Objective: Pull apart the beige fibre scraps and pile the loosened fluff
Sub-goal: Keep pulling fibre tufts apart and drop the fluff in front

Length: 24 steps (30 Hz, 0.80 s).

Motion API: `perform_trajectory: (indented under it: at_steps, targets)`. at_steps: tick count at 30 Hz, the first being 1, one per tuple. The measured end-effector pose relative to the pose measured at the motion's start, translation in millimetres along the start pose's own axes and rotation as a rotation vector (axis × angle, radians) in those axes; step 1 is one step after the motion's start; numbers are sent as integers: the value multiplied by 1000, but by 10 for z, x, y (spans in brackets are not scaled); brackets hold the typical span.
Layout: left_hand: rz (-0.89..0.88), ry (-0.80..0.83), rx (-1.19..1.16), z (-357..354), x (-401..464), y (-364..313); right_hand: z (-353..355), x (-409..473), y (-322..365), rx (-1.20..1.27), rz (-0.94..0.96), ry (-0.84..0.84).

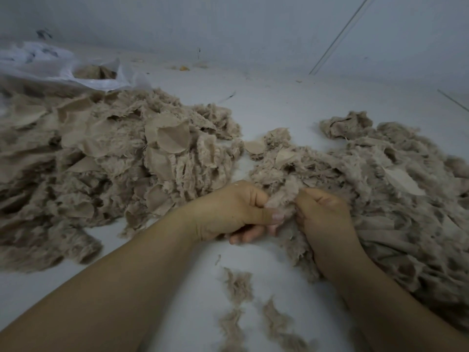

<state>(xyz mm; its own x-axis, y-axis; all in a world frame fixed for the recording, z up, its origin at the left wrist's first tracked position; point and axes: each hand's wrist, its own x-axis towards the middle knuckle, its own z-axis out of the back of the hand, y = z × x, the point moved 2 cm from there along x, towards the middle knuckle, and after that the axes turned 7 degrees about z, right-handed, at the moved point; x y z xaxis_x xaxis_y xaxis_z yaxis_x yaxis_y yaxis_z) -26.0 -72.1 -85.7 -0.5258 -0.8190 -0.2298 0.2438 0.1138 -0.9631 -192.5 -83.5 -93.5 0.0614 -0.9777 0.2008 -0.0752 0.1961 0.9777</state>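
Head view only: left hand (236,212) and right hand (321,219) both pinching one beige scrap (283,196) near floor (279,97) centre, between two heaps. Probably featherlight, soft, clingy, tearing easily; best gripped at opposite edges, close together.

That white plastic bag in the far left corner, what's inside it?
Through the opening of the plastic bag a small heap of beige scraps shows. The crumpled white plastic covers the rest, so how much more it holds cannot be seen.

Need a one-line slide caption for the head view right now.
Left hand and right hand pinch one beige fibre scrap between two heaps on the white surface.
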Motion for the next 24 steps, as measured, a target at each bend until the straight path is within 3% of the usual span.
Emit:
perform_trajectory:
  at_steps: [2,4,6,8,10,13,19,24]
  targets:
    - [-140,-119,-230,33,6,-48,19,17,-5,14,-17,-38]
    - [-392,-408,-520,152,5,-154,33,36,-15,2,-26,-33]
    - [-537,-598,-586,240,17,-202,21,37,-21,-43,-19,-12]
    - [-444,-751,-385,241,51,-134,-3,29,-22,-51,-19,-2]
    - [-253,-886,30,189,110,-17,-18,28,-11,-57,-13,-4]
    - [-86,-907,427,138,229,54,-35,27,-12,-76,9,-17]
    - [-124,-626,636,-31,232,-17,-39,32,-10,-42,-4,-43]
    - [-262,-883,545,-80,146,-129,-30,26,-10,-60,-3,-50]
